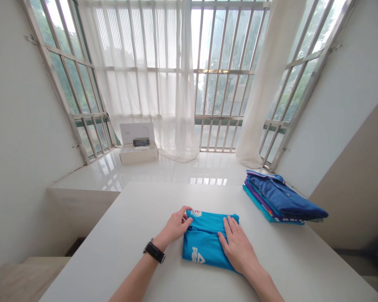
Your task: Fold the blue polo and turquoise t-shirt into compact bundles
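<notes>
A bright blue garment, probably a sports shirt (204,241), lies folded into a compact rectangle on the white table. White lettering and a triangular logo show at its near left, and a small red-and-white emblem at its far left corner. My left hand (176,224), with a black watch on the wrist, grips the far left corner; its thumb is on the fabric and the other fingers curl at the edge, partly hidden. Flat across the right side of the garment rests my right hand (237,243), its fingers stretched out and nothing grasped.
A stack of folded clothes (277,197), dark blue on top, sits at the table's right edge. Behind the white table (129,235), an opened white box (138,155) stands on the glossy window ledge (179,172). Pale curtains (176,105) hang before barred windows.
</notes>
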Tool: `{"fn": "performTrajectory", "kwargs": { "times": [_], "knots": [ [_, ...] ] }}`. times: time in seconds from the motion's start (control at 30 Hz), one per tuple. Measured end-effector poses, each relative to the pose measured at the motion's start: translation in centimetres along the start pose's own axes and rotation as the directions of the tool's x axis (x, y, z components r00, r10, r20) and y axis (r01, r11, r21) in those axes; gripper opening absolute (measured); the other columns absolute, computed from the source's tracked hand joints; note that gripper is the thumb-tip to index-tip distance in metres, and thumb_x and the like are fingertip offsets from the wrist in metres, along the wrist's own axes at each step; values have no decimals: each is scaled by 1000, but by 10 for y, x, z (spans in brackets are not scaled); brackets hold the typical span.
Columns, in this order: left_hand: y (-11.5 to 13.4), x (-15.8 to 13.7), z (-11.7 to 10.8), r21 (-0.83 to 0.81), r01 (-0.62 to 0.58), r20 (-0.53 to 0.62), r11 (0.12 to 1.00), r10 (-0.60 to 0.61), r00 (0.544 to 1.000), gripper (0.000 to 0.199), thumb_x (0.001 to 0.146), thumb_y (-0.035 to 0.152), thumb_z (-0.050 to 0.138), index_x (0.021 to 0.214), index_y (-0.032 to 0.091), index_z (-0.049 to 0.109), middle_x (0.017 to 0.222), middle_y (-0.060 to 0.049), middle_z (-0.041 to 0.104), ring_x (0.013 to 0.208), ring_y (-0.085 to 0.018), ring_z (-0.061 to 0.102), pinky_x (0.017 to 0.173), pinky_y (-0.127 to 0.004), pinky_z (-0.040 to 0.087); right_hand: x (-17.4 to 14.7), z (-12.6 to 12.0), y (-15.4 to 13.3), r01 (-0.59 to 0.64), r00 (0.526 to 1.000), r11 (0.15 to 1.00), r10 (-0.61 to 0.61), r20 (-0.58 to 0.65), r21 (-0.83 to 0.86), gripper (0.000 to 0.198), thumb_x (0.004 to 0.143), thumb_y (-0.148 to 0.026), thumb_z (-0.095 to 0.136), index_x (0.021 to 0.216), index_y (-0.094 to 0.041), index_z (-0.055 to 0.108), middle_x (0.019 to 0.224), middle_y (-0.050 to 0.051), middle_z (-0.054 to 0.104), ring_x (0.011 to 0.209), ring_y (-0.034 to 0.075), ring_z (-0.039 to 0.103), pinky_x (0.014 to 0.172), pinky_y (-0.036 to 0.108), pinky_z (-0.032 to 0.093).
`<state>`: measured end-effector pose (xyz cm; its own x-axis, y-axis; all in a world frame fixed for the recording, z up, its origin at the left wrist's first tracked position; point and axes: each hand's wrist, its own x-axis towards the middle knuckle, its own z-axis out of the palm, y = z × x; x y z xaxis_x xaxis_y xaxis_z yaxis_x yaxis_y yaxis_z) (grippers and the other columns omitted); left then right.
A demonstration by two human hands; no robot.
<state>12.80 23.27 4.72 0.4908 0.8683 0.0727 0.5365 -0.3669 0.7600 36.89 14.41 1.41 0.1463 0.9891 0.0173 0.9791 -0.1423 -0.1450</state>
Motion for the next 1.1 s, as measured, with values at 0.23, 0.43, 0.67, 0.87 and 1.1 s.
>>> {"fn": "performTrajectory", "kwargs": {
  "times": [0.23,0.43,0.67,0.87,1.1],
  "knots": [
    [2,2,1,-60,44,32,997,-42,999,37,91,38,47,123,23,58,90,-4,69,80,-19,65,71,-27,50,-1,-1,0,0,1000,999,0,-8,40,72,96,-55,25,153,-11,28,161,9,25,149,25,21,122,40,19],
    [-1,2,0,8,35,13,999,-35,999,32,91,33,46,118,24,60,81,-1,68,72,-17,63,66,-26,48,-2,-3,-1,-6,1000,1000,6,4,20,72,96,-55,24,153,-11,28,162,9,24,149,24,20,122,40,20],
    [-4,-1,-5,86,28,62,996,-34,997,19,84,29,55,99,21,64,72,2,65,68,-17,61,63,-26,45,-1,-1,0,4,1000,999,-3,-18,34,73,96,-55,25,153,-10,29,161,9,26,149,25,22,122,40,20],
    [13,-2,-12,400,27,13,916,-36,999,16,85,26,53,98,23,63,89,-2,67,83,-20,64,73,-29,48,0,0,0,5,1000,999,-4,-8,42,73,96,-57,25,153,-10,30,161,9,26,149,26,22,122,40,19],
    [42,3,40,479,-369,134,797,349,928,51,98,45,41,141,17,45,152,-13,41,142,-32,31,116,-49,26,2,5,2,17,1000,1000,-18,-21,-10,72,96,-53,28,151,-7,31,160,13,28,148,27,24,121,42,21]
  ]
}}
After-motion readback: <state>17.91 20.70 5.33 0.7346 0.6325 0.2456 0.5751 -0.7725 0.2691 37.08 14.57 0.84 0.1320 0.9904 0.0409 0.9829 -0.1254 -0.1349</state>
